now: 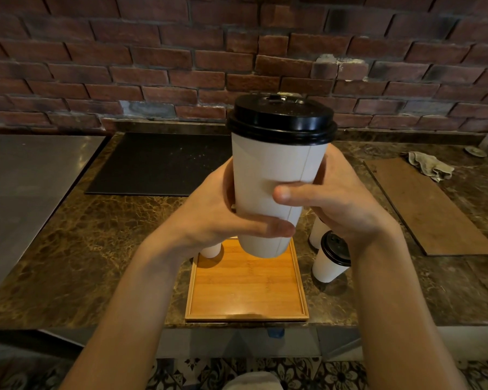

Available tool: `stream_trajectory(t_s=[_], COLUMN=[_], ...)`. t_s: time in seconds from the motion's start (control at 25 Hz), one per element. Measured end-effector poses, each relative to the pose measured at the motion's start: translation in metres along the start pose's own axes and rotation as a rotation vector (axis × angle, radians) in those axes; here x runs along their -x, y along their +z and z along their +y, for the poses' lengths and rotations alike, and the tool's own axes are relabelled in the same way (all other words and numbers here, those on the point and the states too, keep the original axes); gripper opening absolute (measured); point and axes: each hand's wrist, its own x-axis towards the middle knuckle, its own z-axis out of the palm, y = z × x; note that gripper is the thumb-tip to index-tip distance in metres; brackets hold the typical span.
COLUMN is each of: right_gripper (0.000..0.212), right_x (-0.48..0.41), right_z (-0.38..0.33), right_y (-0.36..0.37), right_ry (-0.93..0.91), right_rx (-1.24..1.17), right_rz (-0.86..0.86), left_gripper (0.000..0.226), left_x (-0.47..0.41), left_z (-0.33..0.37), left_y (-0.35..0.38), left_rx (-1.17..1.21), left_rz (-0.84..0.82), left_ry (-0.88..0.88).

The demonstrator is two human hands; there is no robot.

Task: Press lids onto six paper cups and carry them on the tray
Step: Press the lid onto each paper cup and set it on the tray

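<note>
White paper cup (268, 178) with black plastic lid (281, 119), both hands, left hand (223, 209) and right hand (341, 198), wrapped mid-wall; likely light, crushable, grip gently.

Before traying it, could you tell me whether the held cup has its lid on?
On: the black lid covers the rim of the cup.

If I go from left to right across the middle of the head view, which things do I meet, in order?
steel surface → black mat → held cup → brown board
</note>
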Motion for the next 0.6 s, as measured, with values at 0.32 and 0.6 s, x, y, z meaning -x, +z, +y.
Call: stream_trajectory(t_s=[0.32,0.6], right_gripper=[0.068,0.100], right_x=[0.005,0.007], right_z=[-0.008,-0.011], right_y=[0.005,0.019], right_ry=[-0.024,0.084], right_rx=[0.133,0.377], right_rz=[0.157,0.344], left_gripper=[0.073,0.076], left_x=[-0.001,-0.004], left_z=[-0.001,-0.010], left_y=[0.000,-0.003], left_rx=[0.015,-0.021], left_rz=[0.155,0.307], left_ry=[0.042,0.012])
